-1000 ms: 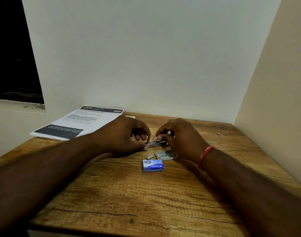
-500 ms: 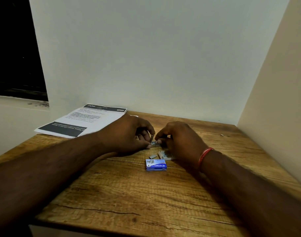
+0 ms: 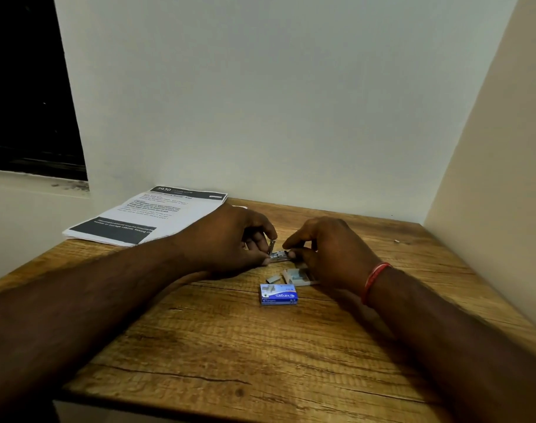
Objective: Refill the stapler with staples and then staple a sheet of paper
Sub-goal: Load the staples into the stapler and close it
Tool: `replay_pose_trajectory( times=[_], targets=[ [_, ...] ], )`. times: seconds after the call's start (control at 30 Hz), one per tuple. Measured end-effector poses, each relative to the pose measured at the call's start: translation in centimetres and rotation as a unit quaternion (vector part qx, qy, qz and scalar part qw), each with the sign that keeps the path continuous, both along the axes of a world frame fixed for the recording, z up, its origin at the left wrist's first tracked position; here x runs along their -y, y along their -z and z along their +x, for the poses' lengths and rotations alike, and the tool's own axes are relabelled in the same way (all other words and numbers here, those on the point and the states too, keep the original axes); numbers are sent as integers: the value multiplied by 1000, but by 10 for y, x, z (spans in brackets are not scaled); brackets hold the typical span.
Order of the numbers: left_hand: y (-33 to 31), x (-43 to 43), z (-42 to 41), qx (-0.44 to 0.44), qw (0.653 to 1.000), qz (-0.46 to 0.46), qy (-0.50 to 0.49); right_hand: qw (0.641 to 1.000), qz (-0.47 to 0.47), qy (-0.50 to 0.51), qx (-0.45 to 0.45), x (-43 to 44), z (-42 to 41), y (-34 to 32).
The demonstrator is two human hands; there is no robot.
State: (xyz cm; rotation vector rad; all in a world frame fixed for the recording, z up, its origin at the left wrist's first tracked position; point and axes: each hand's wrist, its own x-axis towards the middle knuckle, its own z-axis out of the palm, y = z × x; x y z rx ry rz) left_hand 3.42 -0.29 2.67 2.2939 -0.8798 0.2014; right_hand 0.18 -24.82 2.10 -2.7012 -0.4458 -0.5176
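Observation:
A small metal stapler (image 3: 278, 254) lies on the wooden table (image 3: 260, 346) between my hands, its top arm swung up. My left hand (image 3: 230, 239) grips its left end and the raised arm. My right hand (image 3: 327, 248) pinches its right end; whether staples are in those fingers is hidden. A blue staple box (image 3: 278, 294) lies just in front. Its inner tray (image 3: 297, 277) with staples sits beside my right hand, and a loose strip of staples (image 3: 272, 279) lies to the tray's left. The printed paper sheets (image 3: 144, 218) rest at the table's back left.
A white wall stands close behind the table and a beige wall closes off the right side. A dark window opening lies at the far left. A tiny scrap (image 3: 396, 240) sits near the back right of the table.
The stapler's top arm has swung up from nearly flat to upright under my left fingers. My right fingers have stayed pinched at the stapler's right end.

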Motion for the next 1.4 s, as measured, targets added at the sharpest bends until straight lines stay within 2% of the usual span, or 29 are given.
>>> replay_pose_trajectory(
  times=[0.53,0.9,1.13,1.4],
  targets=[
    [3,0,1,29,1000,-7,8,998,-21,-64,-21,-1,-1,3],
    [4,0,1,41,999,1,7,999,-7,-38,-24,18,-1,-6],
    [4,1,1,44,999,7,7,997,3,-62,-56,8,-5,-5],
    [2,1,-2,36,999,10,0,997,24,-31,-59,24,-6,-13]
  ],
)
